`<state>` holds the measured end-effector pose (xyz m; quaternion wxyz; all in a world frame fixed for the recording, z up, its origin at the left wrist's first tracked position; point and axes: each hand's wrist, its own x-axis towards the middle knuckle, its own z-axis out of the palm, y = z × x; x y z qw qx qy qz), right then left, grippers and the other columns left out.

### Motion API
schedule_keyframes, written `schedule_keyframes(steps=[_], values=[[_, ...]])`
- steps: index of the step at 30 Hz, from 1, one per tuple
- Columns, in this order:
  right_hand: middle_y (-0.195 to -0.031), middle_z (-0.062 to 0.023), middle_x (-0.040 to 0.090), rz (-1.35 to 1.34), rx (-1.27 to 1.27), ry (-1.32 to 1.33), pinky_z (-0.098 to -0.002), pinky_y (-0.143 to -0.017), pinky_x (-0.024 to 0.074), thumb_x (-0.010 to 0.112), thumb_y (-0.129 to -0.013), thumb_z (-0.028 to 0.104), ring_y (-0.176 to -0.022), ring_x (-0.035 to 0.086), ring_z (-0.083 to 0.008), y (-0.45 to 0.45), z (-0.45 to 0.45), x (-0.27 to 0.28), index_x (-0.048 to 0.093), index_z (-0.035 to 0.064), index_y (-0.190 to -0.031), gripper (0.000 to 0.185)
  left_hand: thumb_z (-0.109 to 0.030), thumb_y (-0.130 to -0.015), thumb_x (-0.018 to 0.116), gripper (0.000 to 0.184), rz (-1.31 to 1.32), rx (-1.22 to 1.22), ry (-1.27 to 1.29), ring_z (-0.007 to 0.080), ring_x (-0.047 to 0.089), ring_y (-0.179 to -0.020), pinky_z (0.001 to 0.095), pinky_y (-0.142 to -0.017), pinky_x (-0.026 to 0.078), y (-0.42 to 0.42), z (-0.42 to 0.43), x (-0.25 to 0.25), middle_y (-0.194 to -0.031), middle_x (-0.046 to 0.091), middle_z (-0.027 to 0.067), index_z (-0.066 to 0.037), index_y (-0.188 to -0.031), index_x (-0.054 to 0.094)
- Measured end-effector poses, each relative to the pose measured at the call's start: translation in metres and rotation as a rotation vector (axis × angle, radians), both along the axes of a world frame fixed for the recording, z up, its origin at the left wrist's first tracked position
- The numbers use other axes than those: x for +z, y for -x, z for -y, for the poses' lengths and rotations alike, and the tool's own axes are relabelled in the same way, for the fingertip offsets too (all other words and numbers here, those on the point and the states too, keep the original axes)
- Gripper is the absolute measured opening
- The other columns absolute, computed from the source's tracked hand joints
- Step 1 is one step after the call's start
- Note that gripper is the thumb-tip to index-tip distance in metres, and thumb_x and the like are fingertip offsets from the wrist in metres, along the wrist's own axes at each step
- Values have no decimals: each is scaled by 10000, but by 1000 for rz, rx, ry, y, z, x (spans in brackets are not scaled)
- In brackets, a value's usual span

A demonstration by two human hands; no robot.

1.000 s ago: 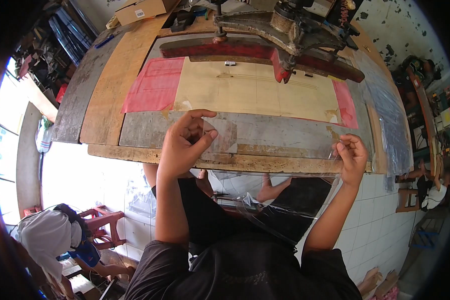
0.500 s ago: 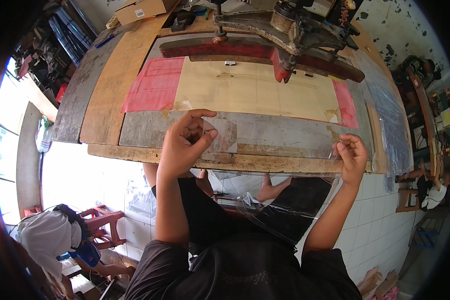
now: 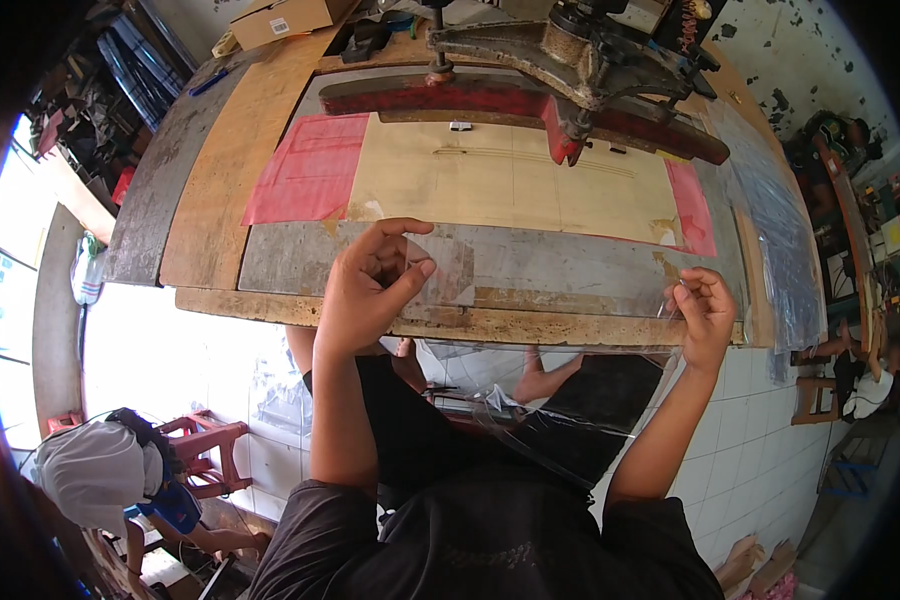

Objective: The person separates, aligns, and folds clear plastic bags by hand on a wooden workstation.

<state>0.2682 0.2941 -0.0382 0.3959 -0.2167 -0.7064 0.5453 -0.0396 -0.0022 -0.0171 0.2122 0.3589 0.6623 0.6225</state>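
Note:
A clear plastic sheet (image 3: 560, 400) hangs over the front edge of the workbench, its shiny folds visible above my lap. My left hand (image 3: 380, 280) pinches one side of it, index finger raised and bent. At the other side my right hand (image 3: 702, 308) grips the sheet between thumb and curled fingers. Beyond both hands, a cream paper sheet (image 3: 510, 180) with red end pieces (image 3: 305, 170) lies flat on a grey plate (image 3: 570, 265). A machine's long red bar (image 3: 450, 97) spans the paper's far edge.
A stack of clear plastic (image 3: 795, 270) covers the bench's right end. Behind the bench's left part is a cardboard box (image 3: 282, 22); a blue pen (image 3: 208, 82) lies nearby. A person (image 3: 100, 470) sits low at the left, beside a red stool (image 3: 210, 450).
Both my hands and the plastic stay where they were. The person at the lower left has shifted slightly.

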Motion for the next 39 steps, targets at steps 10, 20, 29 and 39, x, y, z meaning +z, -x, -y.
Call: schedule_keyframes(steps=[10,20,29,39], values=[[-951,-105,718,-12,11,4,-273,-711,538,717,-949,2,-793,682,-142,-1,-2,-2,663,-41,-1150,213,35,-937,708,367,15,-13,19,12,507,-682,191,-621,393,-2,1,7,-775,570,-53,16,-1294,627],[-951,-104,717,-8,4,-1,-274,-704,536,719,-948,2,-791,682,-142,0,-1,-2,663,-40,-1146,210,37,-937,705,367,6,-19,25,4,502,-703,186,-631,386,0,2,5,-788,573,-55,12,-1295,628],[-933,-108,726,3,4,-8,-269,-702,531,717,-947,6,-774,676,-139,-1,-1,-1,666,-42,-1140,206,42,-936,700,367,-2,-17,38,13,529,-727,192,-651,406,0,2,5,-817,608,-39,13,-1295,628],[-926,-101,719,0,4,5,-271,-701,533,711,-945,-4,-775,676,-140,-1,-1,0,666,-41,-1137,201,35,-941,703,362,2,-19,36,15,528,-723,193,-650,409,0,2,4,-818,609,-40,14,-1294,628]])
